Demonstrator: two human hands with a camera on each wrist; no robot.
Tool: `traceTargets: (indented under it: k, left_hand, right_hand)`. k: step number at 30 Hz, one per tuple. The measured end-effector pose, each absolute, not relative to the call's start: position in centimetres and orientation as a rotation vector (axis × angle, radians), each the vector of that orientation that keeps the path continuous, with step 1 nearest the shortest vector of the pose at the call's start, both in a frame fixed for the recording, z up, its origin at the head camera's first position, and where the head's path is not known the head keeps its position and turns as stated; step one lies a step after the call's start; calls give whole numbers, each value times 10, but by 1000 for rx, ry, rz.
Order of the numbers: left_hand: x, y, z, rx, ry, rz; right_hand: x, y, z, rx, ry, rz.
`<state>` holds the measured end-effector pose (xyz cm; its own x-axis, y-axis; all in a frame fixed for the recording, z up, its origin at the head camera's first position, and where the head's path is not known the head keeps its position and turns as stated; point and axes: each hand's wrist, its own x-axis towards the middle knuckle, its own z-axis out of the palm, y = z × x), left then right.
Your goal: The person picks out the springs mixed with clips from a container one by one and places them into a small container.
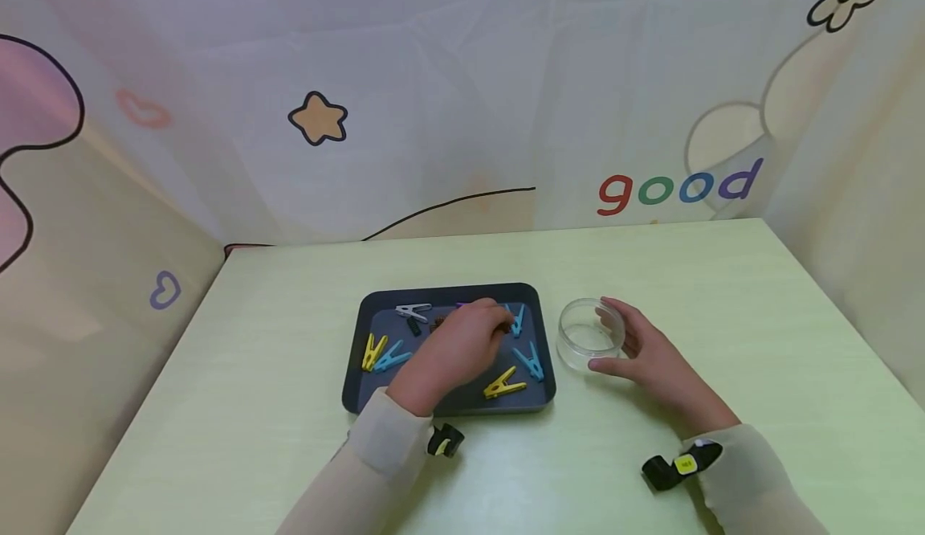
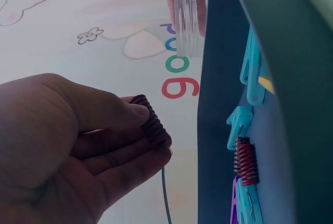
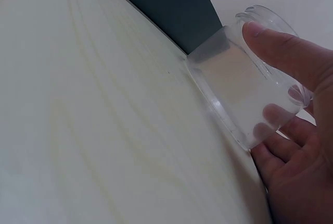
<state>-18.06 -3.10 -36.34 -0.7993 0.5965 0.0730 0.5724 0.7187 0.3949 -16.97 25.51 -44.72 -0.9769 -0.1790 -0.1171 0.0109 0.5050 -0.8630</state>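
Observation:
My left hand [image 1: 462,342] is over the dark tray [image 1: 448,290] and pinches a dark red, ribbed coil [image 2: 151,122] like a short spring between thumb and fingers. Another dark red coil [image 2: 246,162] lies in the tray among the clothespins. Beside the tray, my right hand [image 1: 646,350] grips a clear round jar [image 1: 573,352] with thumb and fingers around its side. The jar's open top faces up and no lid shows. In the right wrist view the thumb [image 3: 286,49] lies near the jar's rim.
Around the left hand in the tray are yellow clothespins [image 1: 502,385], blue clothespins [image 1: 530,361] and a pale grey clothespin [image 1: 413,308]. A small dark green piece [image 1: 413,326] lies below the grey one. The pale table [image 1: 238,406] meets a printed cloth backdrop [image 1: 448,117].

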Motion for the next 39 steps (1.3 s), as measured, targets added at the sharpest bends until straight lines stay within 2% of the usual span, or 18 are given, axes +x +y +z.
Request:
traceTargets:
  k: [39]
  left_hand:
    - [-178,-7,-366,934,2849,694]
  right_hand:
    - [-169,255,-448,-162,2536,-1507]
